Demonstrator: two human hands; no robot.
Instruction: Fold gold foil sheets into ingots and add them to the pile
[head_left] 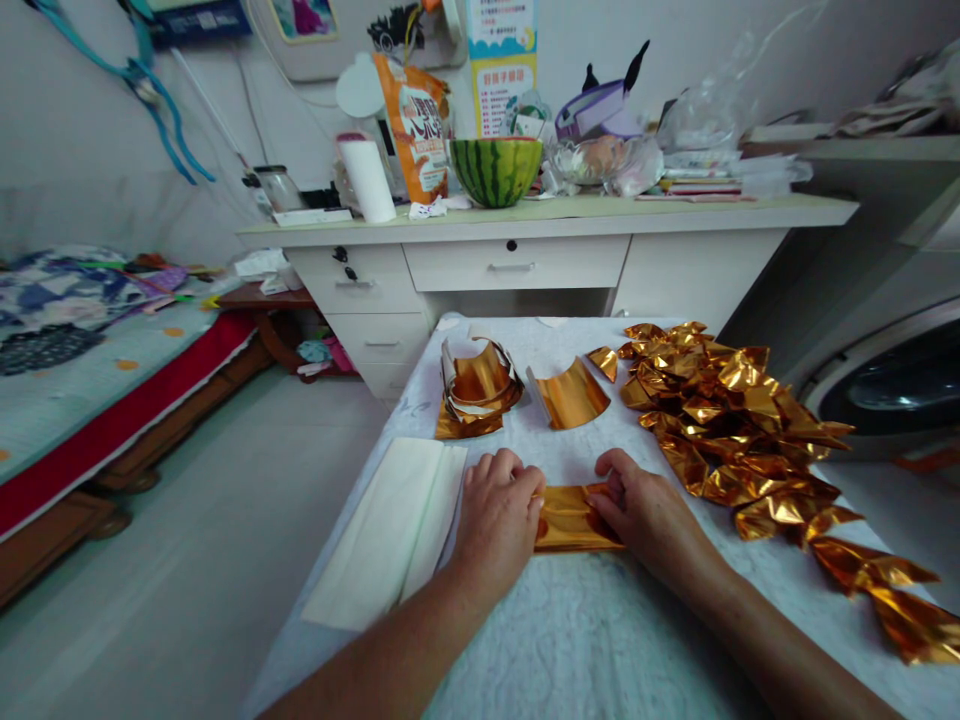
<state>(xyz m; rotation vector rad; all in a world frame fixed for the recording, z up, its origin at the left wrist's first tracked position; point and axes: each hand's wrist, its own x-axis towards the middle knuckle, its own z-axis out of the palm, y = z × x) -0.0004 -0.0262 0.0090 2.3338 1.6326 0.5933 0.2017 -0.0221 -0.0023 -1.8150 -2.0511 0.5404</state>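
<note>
A folded sheet of gold foil paper (574, 518) lies flat on the cloth-covered table between my hands. My left hand (501, 505) is closed on its left end, fingers curled and thumb pressed along the edge. At the right end, my right hand (637, 505) pinches the foil between thumb and fingers. Just beyond sits a curved piece of gold foil (574, 393). Left of that piece is a loose stack of curled gold foil strips (480, 385). A large heap of folded gold foil pieces (720, 420) spreads along the right side.
White folded paper (390, 530) lies at the table's left side. Behind the table (525, 640) stands a white desk (517, 262) holding a halved watermelon (496, 172), an orange pouch (416, 130) and a paper roll (367, 180). A bed (112, 400) is at left, a washing machine (885, 350) at right.
</note>
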